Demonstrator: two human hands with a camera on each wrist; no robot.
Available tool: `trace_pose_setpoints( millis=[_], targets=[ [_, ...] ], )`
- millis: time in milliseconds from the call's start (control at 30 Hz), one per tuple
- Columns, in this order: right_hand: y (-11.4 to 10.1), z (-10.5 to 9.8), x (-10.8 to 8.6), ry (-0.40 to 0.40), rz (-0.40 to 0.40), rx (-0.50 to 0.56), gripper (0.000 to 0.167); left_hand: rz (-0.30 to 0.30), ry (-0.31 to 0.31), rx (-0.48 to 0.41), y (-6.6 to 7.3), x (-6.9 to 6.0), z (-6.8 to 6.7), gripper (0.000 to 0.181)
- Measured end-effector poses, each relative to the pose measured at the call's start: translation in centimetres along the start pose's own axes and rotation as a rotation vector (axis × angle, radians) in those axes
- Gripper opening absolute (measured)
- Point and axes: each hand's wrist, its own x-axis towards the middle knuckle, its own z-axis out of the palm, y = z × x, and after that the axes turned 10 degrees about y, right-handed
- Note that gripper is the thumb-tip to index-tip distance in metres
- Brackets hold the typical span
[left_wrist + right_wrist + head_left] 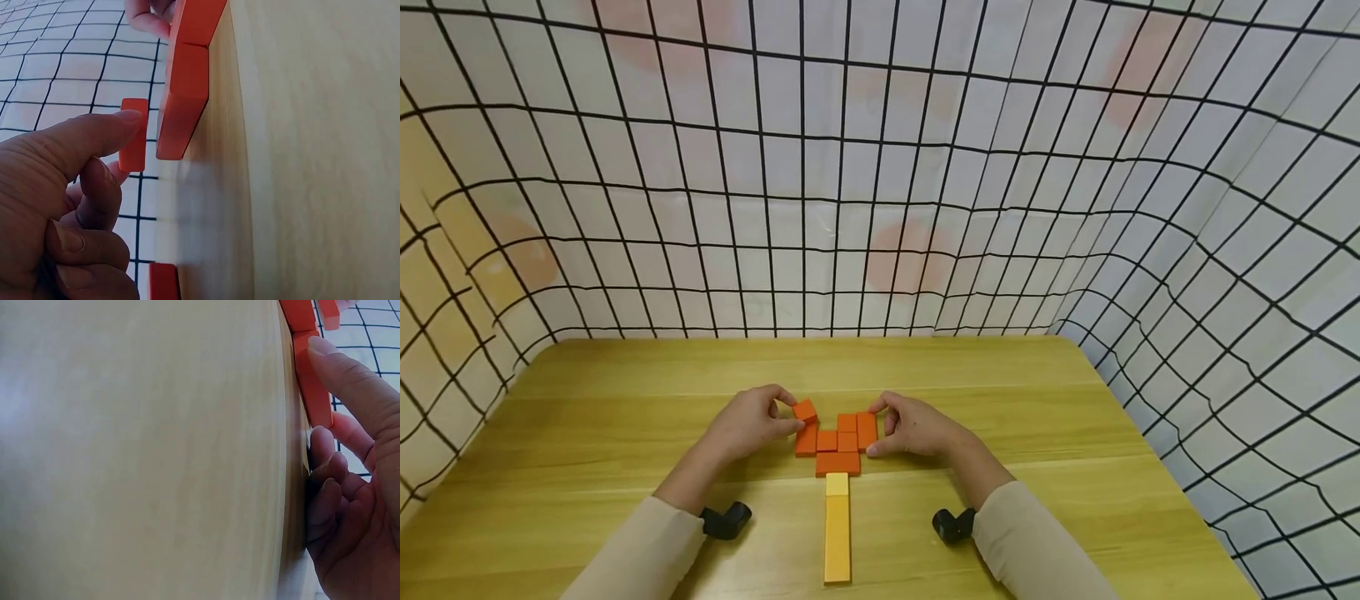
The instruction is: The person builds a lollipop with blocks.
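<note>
My left hand (754, 422) pinches a small orange block (805, 410) between thumb and finger. In the left wrist view this small block (133, 150) is held apart from the others. In the head view it overlaps the far end of an upright orange rectangular block (806, 440). My right hand (916, 427) has thumb and index finger at the two ends of another orange rectangular block (867, 432), which lies against the group. Between them sit small orange blocks (827, 441), with a wide orange block (838, 464) along the near side.
A pale yellow square block (837, 484) and a long yellow block (837, 542) run from the orange group toward me. All lie on a wood-grain table (1000, 392). Black wire mesh (838, 200) before a pale sheet encloses the back and sides.
</note>
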Motion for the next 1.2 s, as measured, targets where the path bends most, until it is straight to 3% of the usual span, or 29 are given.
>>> trace_pose_setpoints(
  millis=[833,1200],
  targets=[
    [0.0,0.2,0.1,0.009,0.023,0.027,0.054,0.031,-0.108,0.01,1.7,1.5,1.9,0.031],
    [0.1,0.3,0.2,0.016,0.025,0.009,0.055,0.044,-0.104,0.095,1.9,1.7,2.2,0.031]
  ],
)
